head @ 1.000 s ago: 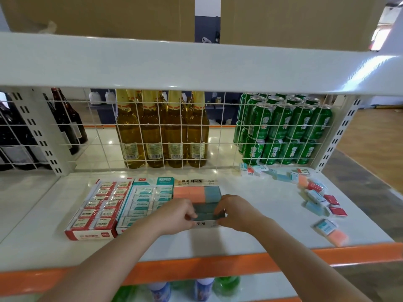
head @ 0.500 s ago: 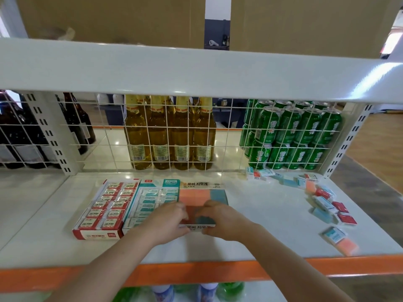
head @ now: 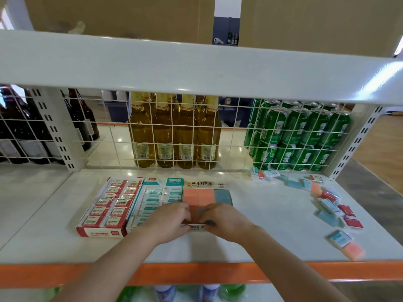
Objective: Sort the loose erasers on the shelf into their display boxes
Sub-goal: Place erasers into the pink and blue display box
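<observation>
Three display boxes stand side by side on the white shelf (head: 272,216): a red box (head: 104,205), a teal box (head: 156,196) and a box of orange and blue erasers (head: 207,196). My left hand (head: 168,222) and my right hand (head: 226,222) meet over the front row of that third box, fingers curled. The left fingertips pinch an orange eraser (head: 194,212) and the right ones a blue eraser (head: 206,212). The hands hide the box's front row. Loose erasers (head: 327,205) in red, teal, blue and orange lie scattered at the right.
A wire grid (head: 174,136) closes the shelf's back, with yellow bottles (head: 174,136), green cans (head: 298,136) and dark bottles (head: 26,131) behind it. An upper shelf (head: 196,68) hangs overhead. An orange lip (head: 196,274) runs along the front edge.
Both hands have sunk from just above the third box's front into its front row, fingertips drawn closer together. The blue eraser they held up now sits low between them.
</observation>
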